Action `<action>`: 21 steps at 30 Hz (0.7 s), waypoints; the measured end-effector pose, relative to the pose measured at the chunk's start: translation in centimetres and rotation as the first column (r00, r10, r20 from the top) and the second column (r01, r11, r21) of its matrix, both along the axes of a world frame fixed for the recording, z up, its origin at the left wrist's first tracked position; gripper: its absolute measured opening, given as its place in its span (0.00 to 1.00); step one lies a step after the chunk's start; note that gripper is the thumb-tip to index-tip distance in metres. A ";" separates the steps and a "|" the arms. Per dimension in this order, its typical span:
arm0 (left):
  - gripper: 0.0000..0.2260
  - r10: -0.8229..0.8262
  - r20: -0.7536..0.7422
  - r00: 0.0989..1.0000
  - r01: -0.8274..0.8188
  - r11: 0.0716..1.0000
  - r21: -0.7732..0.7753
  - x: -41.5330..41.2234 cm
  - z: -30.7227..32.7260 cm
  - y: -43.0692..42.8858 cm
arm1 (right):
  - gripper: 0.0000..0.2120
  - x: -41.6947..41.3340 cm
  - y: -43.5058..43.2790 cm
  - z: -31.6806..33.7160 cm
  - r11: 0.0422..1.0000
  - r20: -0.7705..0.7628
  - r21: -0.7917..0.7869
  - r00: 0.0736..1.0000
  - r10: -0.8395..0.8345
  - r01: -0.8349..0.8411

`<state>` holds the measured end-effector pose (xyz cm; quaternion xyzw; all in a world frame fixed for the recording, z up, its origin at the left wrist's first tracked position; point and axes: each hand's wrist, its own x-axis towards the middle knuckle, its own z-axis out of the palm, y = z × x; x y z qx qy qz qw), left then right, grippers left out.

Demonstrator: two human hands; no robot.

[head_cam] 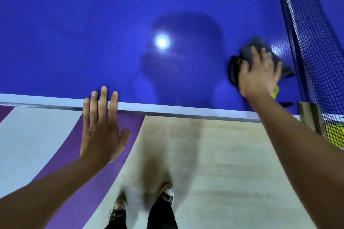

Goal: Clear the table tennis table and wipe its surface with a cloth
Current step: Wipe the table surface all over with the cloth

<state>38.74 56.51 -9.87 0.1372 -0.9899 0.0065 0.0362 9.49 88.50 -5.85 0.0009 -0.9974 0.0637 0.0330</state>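
Observation:
The blue table tennis table (pixel 93 24) fills the upper part of the view, with a white line along its near edge. My right hand (pixel 259 74) presses flat, fingers spread, on a dark grey cloth (pixel 255 47) with a yellow patch, on the table surface close to the net. My left hand (pixel 101 126) is flat with straight fingers, its fingertips resting on the white near edge of the table. The cloth looks blurred. No bats or balls show on the visible surface.
A dark blue net (pixel 312 42) runs along the right side, fixed at a post (pixel 307 117) by the table edge. Below the edge lies floor in wood, purple and white bands. My two feet in black shoes (pixel 165 195) stand on the wood part.

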 end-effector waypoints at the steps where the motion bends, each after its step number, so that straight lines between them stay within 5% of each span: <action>1: 0.50 0.005 0.011 1.000 -0.005 1.000 -0.001 0.0 0.1 0.1 | 0.29 0.8 -2.9 -0.1 0.998 -0.010 0.001 0.998 0.063 -0.063; 11: 0.37 -0.020 -0.060 0.998 0.033 0.975 0.218 2.7 2.1 -1.6 | 0.29 14.8 -29.5 -0.5 0.806 -0.032 0.008 0.806 0.591 -0.591; 17: 0.38 -0.006 -0.037 0.999 0.012 0.987 0.163 3.5 2.1 -1.2 | 0.27 14.4 -27.9 0.1 0.793 0.021 -0.071 0.794 0.608 -0.606; 21: 0.38 0.001 -0.038 0.999 0.004 0.988 0.151 3.7 1.9 -0.8 | 0.27 13.4 -20.9 -0.1 0.873 -0.010 -0.139 0.882 0.471 -0.467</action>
